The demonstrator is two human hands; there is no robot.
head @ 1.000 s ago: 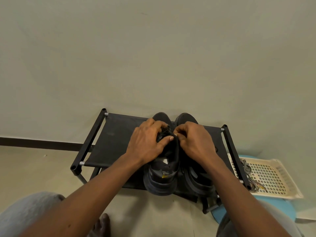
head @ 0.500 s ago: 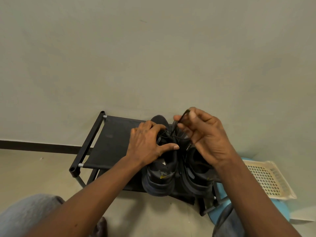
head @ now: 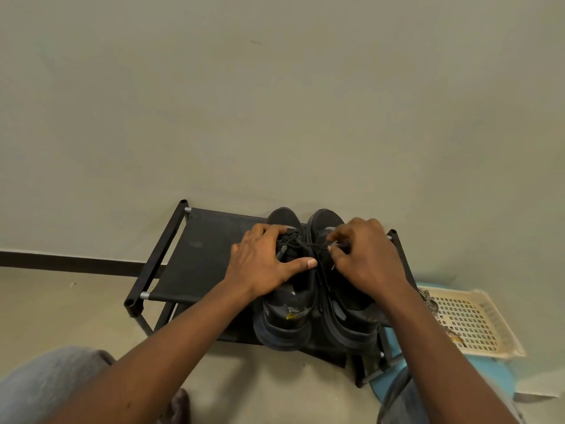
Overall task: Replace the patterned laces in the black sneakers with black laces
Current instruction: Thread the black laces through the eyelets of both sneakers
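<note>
Two black sneakers stand side by side on a black shoe rack [head: 198,258], toes toward the wall. My left hand [head: 263,264] lies spread over the left sneaker [head: 284,319], fingers at its eyelets and thumb stretched across the tongue. A black lace [head: 308,244] runs taut from the left sneaker over to the right. My right hand [head: 363,255] pinches that lace end above the right sneaker [head: 345,319]. The patterned laces [head: 429,302] lie in a cream basket at the right.
The cream perforated basket [head: 477,328] sits on a blue stool [head: 501,377] right of the rack. A plain wall rises just behind the rack. My knees in grey trousers show at the bottom corners, above the pale floor.
My right hand came down from its raised pull and now holds the lace low, stretched sideways over the right sneaker. My left hand stayed pressed on the left sneaker.
</note>
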